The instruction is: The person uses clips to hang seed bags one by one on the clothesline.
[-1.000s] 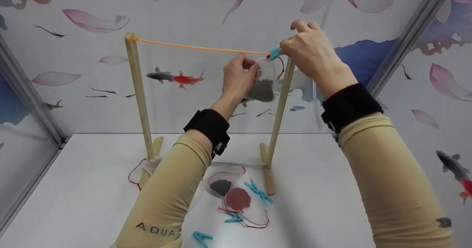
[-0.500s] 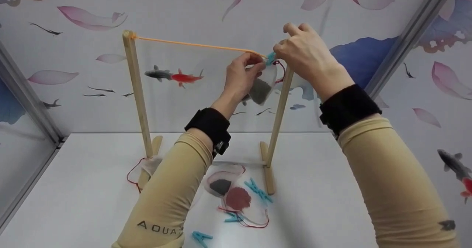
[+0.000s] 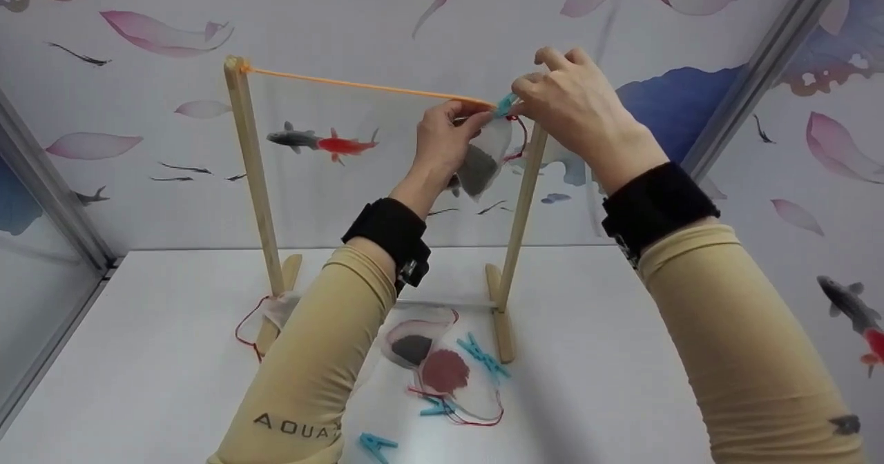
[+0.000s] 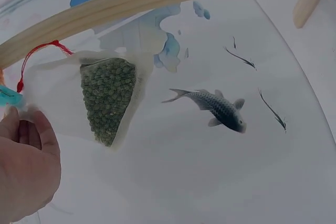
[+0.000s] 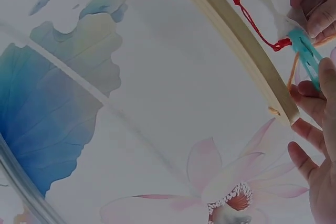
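A white mesh drawstring pouch [image 4: 107, 100] with dark green grains in it hangs by the right end of an orange cord [image 3: 359, 87]. My left hand [image 3: 442, 139] pinches the pouch's upper edge close beneath the cord. Between the thumb and finger of my right hand [image 3: 587, 105] is a turquoise clothespin [image 5: 303, 51], its other end at the pouch's top and the cord. The pouch's red drawstring [image 5: 254, 24] dangles beside the wooden post. How far the clothespin bites over cord and pouch is hard to tell.
The cord is tied to a left wooden post [image 3: 252, 174] and runs toward a right post [image 3: 523, 222]. On the white table [image 3: 587, 353] lie two more pouches, one with dark filling [image 3: 412, 349], one with reddish filling [image 3: 445, 373], and several turquoise clothespins [image 3: 483, 355]. Another pouch [image 3: 280, 308] sits by the left foot.
My left hand has shifted from the pouch's side up to its top edge by the clothespin. The pouch has tilted, and the right hand with the clothespin has moved slightly left.
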The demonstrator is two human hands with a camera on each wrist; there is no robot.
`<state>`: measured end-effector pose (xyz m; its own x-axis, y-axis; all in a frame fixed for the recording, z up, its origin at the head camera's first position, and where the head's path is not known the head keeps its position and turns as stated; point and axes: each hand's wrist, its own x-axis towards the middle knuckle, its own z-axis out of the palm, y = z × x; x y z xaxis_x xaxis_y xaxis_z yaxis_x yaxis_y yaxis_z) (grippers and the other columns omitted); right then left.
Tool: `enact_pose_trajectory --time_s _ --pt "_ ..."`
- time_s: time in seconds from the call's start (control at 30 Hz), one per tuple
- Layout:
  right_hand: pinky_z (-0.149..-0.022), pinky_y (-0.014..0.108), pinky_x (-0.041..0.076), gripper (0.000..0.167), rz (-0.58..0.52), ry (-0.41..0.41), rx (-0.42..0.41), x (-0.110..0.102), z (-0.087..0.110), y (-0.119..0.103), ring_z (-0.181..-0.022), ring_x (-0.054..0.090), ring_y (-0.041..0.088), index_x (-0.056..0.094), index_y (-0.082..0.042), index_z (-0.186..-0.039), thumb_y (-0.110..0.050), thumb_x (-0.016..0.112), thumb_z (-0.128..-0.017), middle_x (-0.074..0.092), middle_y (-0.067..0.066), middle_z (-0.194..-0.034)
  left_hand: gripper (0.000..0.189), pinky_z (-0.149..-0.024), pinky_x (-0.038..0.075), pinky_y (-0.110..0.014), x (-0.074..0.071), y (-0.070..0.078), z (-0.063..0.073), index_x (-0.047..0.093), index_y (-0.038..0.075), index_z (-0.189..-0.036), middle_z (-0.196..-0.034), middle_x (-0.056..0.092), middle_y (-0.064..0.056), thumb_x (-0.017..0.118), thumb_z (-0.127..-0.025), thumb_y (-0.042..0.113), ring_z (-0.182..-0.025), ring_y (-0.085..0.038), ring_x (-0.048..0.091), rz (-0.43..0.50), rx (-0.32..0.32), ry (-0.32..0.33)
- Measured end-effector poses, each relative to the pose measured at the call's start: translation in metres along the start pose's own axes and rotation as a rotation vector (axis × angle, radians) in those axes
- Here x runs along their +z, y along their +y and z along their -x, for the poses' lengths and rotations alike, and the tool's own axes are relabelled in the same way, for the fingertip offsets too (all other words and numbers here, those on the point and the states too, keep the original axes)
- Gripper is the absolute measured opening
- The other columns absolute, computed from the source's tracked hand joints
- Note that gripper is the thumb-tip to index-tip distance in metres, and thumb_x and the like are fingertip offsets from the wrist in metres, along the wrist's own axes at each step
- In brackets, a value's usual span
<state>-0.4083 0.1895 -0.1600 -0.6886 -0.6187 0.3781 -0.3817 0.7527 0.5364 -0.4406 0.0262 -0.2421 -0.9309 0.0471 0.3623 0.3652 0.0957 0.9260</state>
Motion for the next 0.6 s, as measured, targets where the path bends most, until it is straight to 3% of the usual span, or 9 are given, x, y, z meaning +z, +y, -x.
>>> enact_pose_trajectory --time_s 0.17,0.6 --pt "-0.102 0.052 0.048 0.033 0.010 0.037 0.020 0.004 0.000 -0.004 -0.130 0.051 0.036 0.061 -0.002 -0.121 -0.027 0.061 -0.100 0.068 0.017 -0.123 0.026 -0.088 0.051 -0.023 0.001 0.003 0.002 0.071 0.009 -0.117 -0.113 0.072 -0.006 0.064 -0.098 0.026 -0.105 -0.014 0.065 -0.132 0.008 0.016" --pt "-0.106 0.055 0.045 0.036 -0.124 0.028 0.089 0.019 0.006 -0.011 -0.130 0.049 0.037 0.059 -0.007 -0.129 -0.030 0.059 -0.101 0.061 0.017 -0.133 0.025 -0.092 0.053 -0.027 0.003 -0.003 0.015 0.066 0.011 -0.122 -0.119 0.069 -0.005 0.059 -0.102 0.024 -0.108 -0.015 0.066 -0.295 -0.001 -0.039"
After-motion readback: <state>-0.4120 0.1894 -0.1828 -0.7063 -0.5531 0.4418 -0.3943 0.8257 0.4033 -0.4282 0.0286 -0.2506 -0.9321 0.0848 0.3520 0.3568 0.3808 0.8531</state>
